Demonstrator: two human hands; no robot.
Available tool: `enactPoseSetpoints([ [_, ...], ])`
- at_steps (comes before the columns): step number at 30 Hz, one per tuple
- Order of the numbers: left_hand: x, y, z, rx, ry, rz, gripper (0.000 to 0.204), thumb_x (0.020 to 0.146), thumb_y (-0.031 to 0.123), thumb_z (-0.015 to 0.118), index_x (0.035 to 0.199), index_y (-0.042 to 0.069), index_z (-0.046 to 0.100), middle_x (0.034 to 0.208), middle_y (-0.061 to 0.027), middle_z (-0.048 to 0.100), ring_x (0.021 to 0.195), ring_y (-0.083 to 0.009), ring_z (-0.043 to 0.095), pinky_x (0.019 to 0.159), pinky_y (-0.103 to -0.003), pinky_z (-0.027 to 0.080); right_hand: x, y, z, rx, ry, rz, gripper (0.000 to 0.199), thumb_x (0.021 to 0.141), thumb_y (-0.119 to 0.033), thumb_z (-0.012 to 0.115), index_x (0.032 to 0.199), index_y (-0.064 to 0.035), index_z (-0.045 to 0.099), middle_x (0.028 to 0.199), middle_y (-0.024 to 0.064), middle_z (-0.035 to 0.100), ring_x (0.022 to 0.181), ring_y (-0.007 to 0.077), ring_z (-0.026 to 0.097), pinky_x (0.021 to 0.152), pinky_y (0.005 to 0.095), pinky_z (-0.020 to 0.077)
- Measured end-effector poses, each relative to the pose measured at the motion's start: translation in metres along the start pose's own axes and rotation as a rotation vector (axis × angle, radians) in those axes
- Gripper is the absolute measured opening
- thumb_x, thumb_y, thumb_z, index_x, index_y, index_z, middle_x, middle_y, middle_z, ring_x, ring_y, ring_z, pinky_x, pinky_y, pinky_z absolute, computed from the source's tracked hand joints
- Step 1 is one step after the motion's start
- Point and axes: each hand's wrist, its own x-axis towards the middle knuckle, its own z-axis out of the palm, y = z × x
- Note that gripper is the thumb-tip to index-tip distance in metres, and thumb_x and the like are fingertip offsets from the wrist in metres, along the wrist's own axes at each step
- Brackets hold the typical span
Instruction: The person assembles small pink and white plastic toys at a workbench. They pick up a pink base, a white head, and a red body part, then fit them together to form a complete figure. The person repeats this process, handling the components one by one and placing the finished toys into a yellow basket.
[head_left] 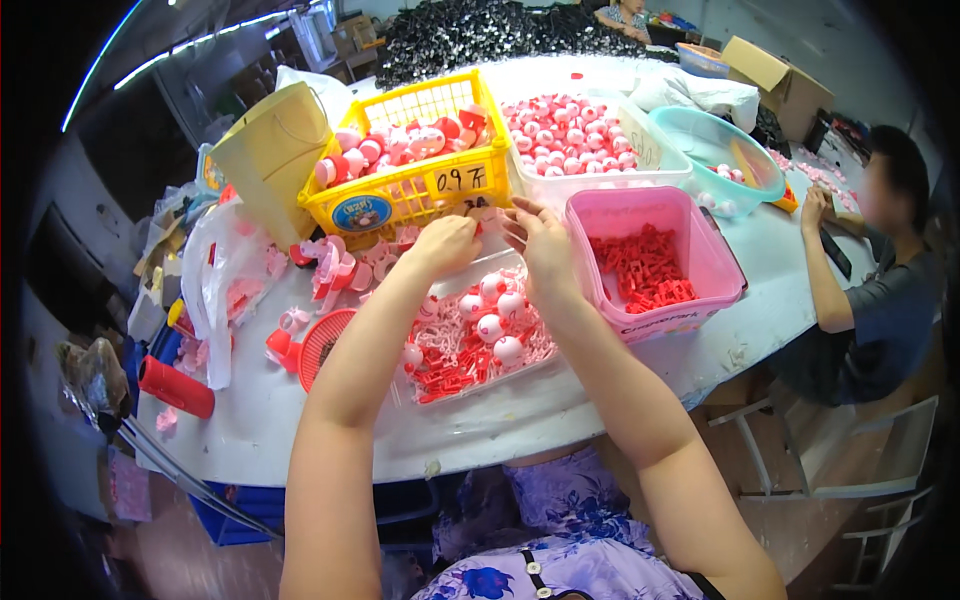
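Observation:
My hands work close together above the far edge of a clear tray (480,385), in front of a yellow basket (405,200). My left hand (450,243) is closed, its fingertips turned away, so what they grip is hidden. My right hand (543,245) has its thumb and fingers bent round a small pink plastic piece (489,215) between the two hands. The tray holds thin pink and red plastic parts with several white-and-red balls (490,328) on top. Beside my right hand stands a pink tub (730,262) of red plastic parts (645,265).
Pink-and-white pieces fill the yellow basket; a white bin (672,150) holds similar balls. A teal basin (765,165) stands behind the pink tub. At left are a red strainer basket (318,345), a red cylinder (177,387) and a yellow bucket (265,150). A person (870,280) sits at right.

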Motion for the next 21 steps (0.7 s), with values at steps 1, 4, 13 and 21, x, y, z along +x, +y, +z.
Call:
enactPoseSetpoints([
  [1,0.001,0.002,-0.001,-0.002,0.010,-0.032,0.027,0.080,0.017,0.053,0.103,0.002,0.057,0.088,-0.0214,0.065,0.088,-0.0352,0.063,0.079,-0.045,0.049,0.002,-0.001,-0.002,0.000,0.002,-0.005,0.027,0.094,-0.011,0.048,0.119,-0.0021,0.053,0.100,0.0069,0.061,0.089,0.0122,0.059,0.081,0.0261,0.0483],
  [4,-0.002,0.005,-0.011,-0.058,0.119,-0.110,0.020,0.083,0.010,0.050,0.099,0.001,0.058,0.088,-0.0217,0.065,0.089,-0.0352,0.063,0.079,-0.044,0.050,0.005,0.002,-0.005,0.001,-0.006,-0.006,0.028,0.094,-0.012,0.048,0.120,-0.0026,0.051,0.100,0.0068,0.061,0.088,0.0120,0.059,0.080,0.0262,0.0485],
  [13,-0.033,0.050,-0.076,-0.685,0.716,-0.206,0.016,0.089,0.006,0.053,0.100,-0.003,0.060,0.088,-0.0182,0.068,0.079,-0.0282,0.068,0.070,-0.036,0.053,0.004,0.005,0.001,-0.067,-0.113,0.023,0.037,0.095,-0.022,0.049,0.127,-0.0041,0.043,0.110,0.0071,0.055,0.088,0.0127,0.057,0.075,0.0262,0.0482],
  [21,-0.078,0.075,-0.086,-0.668,0.654,-0.281,0.022,0.085,0.013,0.066,0.105,0.005,0.069,0.104,-0.0140,0.060,0.099,-0.0218,0.059,0.083,-0.030,0.048,-0.020,0.014,0.021,0.176,-0.498,0.048,0.038,0.099,-0.030,0.045,0.129,-0.0065,0.040,0.113,0.0079,0.056,0.099,0.0167,0.061,0.082,0.0327,0.0528],
])
